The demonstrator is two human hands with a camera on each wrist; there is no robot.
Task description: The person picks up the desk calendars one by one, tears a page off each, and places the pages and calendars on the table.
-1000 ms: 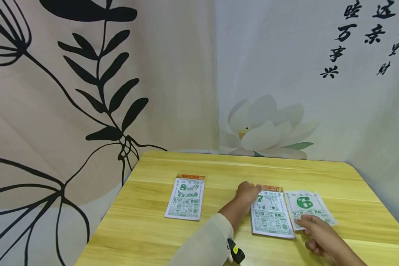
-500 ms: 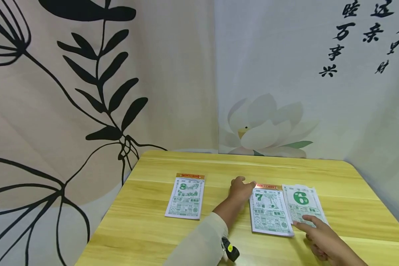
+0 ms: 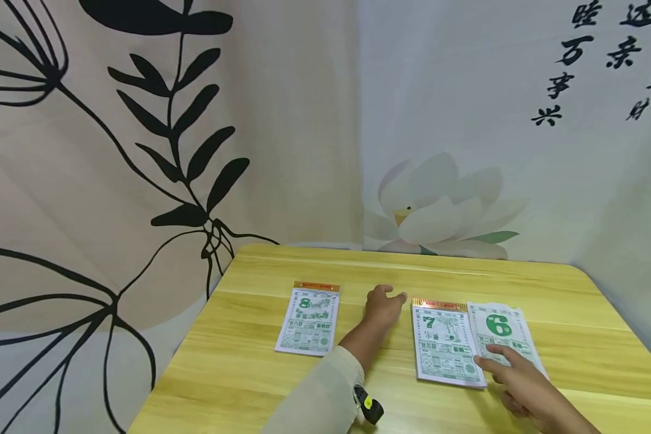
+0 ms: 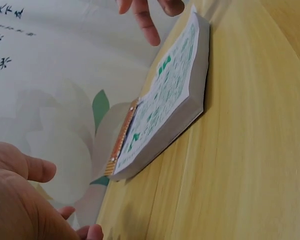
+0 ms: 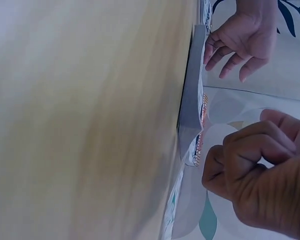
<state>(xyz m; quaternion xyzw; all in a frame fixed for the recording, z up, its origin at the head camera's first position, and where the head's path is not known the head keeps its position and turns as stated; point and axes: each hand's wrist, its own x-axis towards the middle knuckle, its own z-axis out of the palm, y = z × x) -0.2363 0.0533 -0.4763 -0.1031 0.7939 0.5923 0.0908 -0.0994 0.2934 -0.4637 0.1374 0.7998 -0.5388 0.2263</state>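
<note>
A thick tear-off calendar pad [image 3: 448,355] with a green 7 and a red-gold top strip lies on the table. A loose calendar page [image 3: 512,331] with a green 6 lies against its right side. My left hand [image 3: 382,308] is just left of the pad's top strip, holding nothing; its fingers are spread in the right wrist view. Over the lower part of the 6 page is my right hand [image 3: 521,380], one finger extended toward the pad's lower right corner. Its other fingers are bent in the right wrist view [image 5: 265,165], with nothing in them.
Another calendar pad [image 3: 308,319], showing a green 8, lies to the left on the yellow wooden table [image 3: 222,374]. Behind the table's far edge hangs a printed cloth [image 3: 304,150] with dark leaves, a lotus and black writing.
My left hand has let go of the 7 pad's top strip and moved left. The 6 page has shifted up beside the pad, and my right hand has released it.
</note>
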